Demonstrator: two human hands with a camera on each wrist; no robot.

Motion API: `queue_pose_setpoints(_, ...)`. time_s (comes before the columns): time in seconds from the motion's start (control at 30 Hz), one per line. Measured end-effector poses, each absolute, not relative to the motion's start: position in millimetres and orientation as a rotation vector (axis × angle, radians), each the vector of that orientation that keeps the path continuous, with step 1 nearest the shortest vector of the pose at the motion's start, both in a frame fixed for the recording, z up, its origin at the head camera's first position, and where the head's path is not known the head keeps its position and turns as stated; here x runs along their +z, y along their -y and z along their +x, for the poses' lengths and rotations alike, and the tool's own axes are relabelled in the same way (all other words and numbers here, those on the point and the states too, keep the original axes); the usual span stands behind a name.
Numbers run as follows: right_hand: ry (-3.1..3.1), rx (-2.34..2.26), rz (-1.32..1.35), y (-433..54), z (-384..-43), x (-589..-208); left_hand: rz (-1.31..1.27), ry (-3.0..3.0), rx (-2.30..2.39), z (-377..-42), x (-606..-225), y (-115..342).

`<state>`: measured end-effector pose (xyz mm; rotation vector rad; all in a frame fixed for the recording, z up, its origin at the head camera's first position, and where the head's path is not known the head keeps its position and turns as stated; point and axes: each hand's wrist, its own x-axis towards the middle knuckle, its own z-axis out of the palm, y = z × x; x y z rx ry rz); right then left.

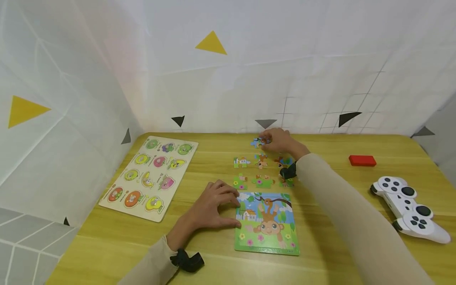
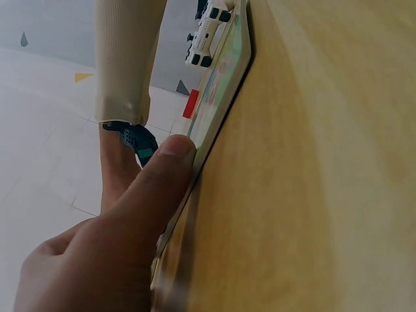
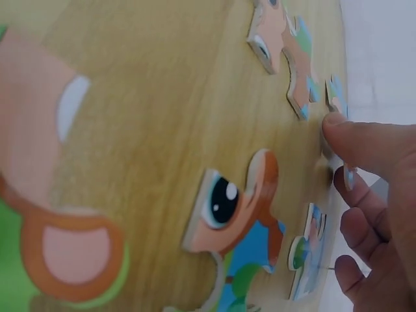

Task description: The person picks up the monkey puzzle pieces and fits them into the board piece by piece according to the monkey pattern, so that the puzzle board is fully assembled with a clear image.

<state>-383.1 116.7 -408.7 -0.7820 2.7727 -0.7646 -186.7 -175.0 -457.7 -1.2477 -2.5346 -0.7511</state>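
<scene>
At the back of the table my right hand (image 1: 279, 140) pinches a blue jigsaw piece (image 1: 255, 143) between thumb and forefinger; the thumb covers part of this piece (image 3: 335, 94) in the right wrist view. Several other jigsaw pieces (image 1: 263, 181) lie in rows in front of that hand, one with a large monkey eye (image 3: 224, 198). Nearer to me lies a square monkey picture board (image 1: 267, 225). My left hand (image 1: 213, 206) rests at its left edge, fingers spread and bent, and the thumb (image 2: 172, 153) touches the board's side.
A wooden fruit puzzle board (image 1: 151, 178) lies at the left. On the right are a red block (image 1: 362, 160) and a white game controller (image 1: 409, 209). White sheeting (image 1: 249, 91) with printed triangles rises behind the table's back edge.
</scene>
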Motion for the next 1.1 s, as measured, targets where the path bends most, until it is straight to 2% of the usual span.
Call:
queue_pose_setpoints(0.37, -2.894, -0.804, -0.833, -123, -378, -409, -1.244, 2.538, -0.768, -187, -459, 174)
queue_pose_setpoints(0.67, -2.983, -0.87, -1.008, -131, -368, -406, -1.235, 2.545, -0.771, -187, -459, 175)
queue_pose_setpoints(0.87, -2.988, -0.96, -1.075, -139, -353, -403, -1.234, 2.548, -0.765, -187, -460, 175)
queue_pose_setpoints(1.1, -2.922, -1.157, -1.036, -145, -331, -400, -1.24, 2.549, -0.772, -186, -461, 174)
